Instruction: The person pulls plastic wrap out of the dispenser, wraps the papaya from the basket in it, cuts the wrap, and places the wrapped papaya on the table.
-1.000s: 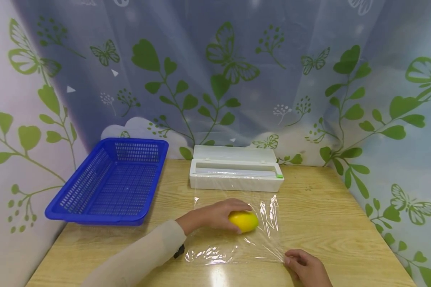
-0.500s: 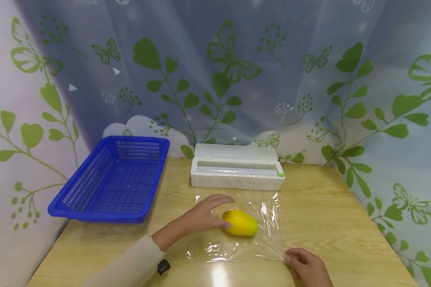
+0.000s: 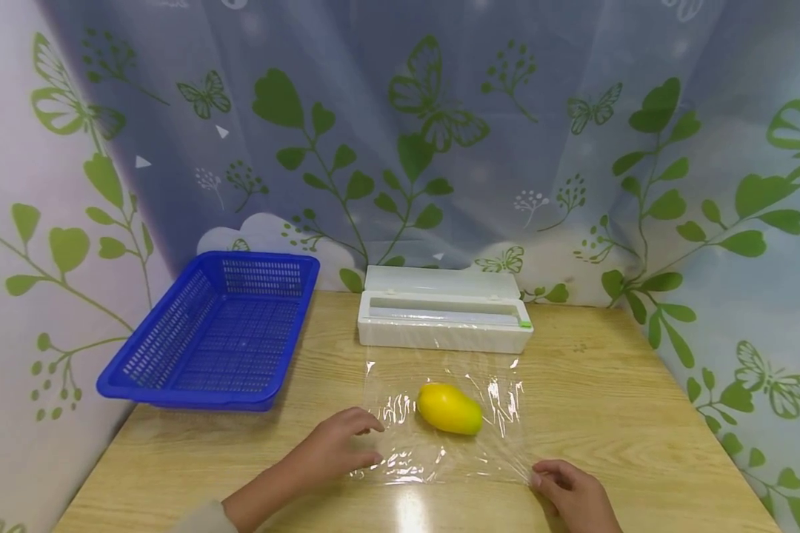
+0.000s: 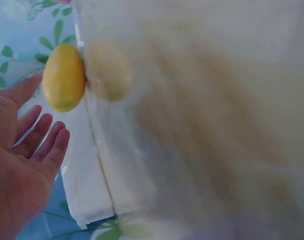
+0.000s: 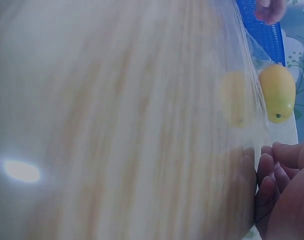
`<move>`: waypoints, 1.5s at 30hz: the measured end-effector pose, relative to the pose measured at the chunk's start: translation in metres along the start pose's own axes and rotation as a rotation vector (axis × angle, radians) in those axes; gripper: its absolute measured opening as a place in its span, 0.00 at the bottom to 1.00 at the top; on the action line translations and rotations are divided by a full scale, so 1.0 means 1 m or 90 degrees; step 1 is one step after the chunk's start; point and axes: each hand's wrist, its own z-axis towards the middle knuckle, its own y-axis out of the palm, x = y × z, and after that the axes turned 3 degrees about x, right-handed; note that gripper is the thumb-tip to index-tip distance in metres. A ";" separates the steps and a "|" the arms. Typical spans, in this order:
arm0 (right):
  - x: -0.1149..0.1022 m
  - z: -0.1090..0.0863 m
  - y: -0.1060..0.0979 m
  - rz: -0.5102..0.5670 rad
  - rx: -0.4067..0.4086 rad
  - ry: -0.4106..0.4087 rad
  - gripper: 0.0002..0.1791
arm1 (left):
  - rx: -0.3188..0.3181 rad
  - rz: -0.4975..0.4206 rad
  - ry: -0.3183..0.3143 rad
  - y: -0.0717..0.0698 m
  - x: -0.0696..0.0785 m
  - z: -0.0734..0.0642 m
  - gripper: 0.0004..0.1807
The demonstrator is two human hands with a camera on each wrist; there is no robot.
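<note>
Left hand (image 3: 333,448) spread (thumb apart), near yellow mango (image 3: 450,409); right hand (image 3: 573,496) pinching corner of clear film (image 3: 400,409).

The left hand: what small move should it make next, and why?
Perhaps pinch the plastic film at its near left corner: the left hand is close by, holding nothing, while the right hand pinches the near right corner and the mango lies uncovered.

Clear, glossy plastic film (image 3: 433,453) lies spread out, its near corner gathered into creases where the right hand (image 3: 575,497) pinches it. Beyond that pinch and to its left, a smooth yellow mango (image 3: 449,409) rests on its side atop the film, greenish end toward the grip.
</note>
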 end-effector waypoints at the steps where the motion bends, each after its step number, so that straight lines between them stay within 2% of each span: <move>1: 0.000 0.000 0.000 0.002 0.000 0.000 0.12 | -0.002 0.019 0.005 0.000 -0.001 -0.003 0.17; 5: 0.002 -0.001 -0.002 0.003 -0.002 -0.002 0.17 | -0.026 0.096 0.042 0.001 -0.006 -0.012 0.14; 7: 0.004 -0.001 -0.002 0.012 -0.005 -0.003 0.18 | -0.048 0.119 0.045 0.002 -0.009 -0.017 0.13; 13: 0.007 -0.003 -0.001 0.042 -0.016 0.009 0.14 | -0.098 0.108 0.021 0.003 -0.013 -0.030 0.12; 16: 0.007 -0.005 0.000 0.043 -0.015 0.009 0.12 | -0.093 0.113 0.059 0.004 -0.015 -0.033 0.07; 19: 0.005 -0.007 0.000 0.048 -0.009 0.009 0.09 | -0.068 0.125 0.105 0.005 -0.016 -0.034 0.03; 21: 0.003 -0.008 -0.001 0.054 -0.007 0.004 0.07 | -0.052 0.128 0.131 0.005 -0.016 -0.036 0.03; 26: 0.001 -0.011 -0.008 0.046 -0.027 -0.012 0.09 | -0.038 0.125 0.148 0.004 -0.016 -0.038 0.06; 29: 0.002 -0.011 -0.014 0.046 -0.060 -0.034 0.14 | -0.037 0.129 0.137 0.003 -0.014 -0.038 0.06; 31: 0.005 -0.011 -0.016 0.047 -0.072 -0.093 0.16 | -0.035 0.133 0.119 0.002 -0.012 -0.038 0.05; 33: 0.009 -0.008 -0.016 0.031 -0.059 -0.231 0.17 | -0.034 0.135 0.091 0.000 -0.010 -0.038 0.05; 35: 0.012 -0.006 -0.014 -0.005 -0.013 -0.369 0.16 | -0.030 0.135 0.065 -0.002 -0.008 -0.038 0.04; 36: 0.013 -0.005 -0.013 -0.024 0.015 -0.424 0.16 | -0.028 0.133 0.054 -0.004 -0.007 -0.037 0.04; 37: 0.012 -0.004 -0.012 -0.042 0.037 -0.456 0.16 | -0.024 0.130 0.046 -0.005 -0.007 -0.037 0.04; 39: 0.008 -0.003 -0.012 -0.063 0.061 -0.451 0.14 | -0.015 0.115 0.030 -0.008 -0.006 -0.036 0.04; 43: -0.004 -0.003 -0.016 -0.068 0.049 -0.341 0.09 | 0.001 0.082 -0.001 -0.014 -0.002 -0.033 0.04; 45: -0.009 -0.002 -0.019 -0.058 0.039 -0.324 0.08 | 0.008 0.069 -0.020 -0.017 -0.001 -0.032 0.04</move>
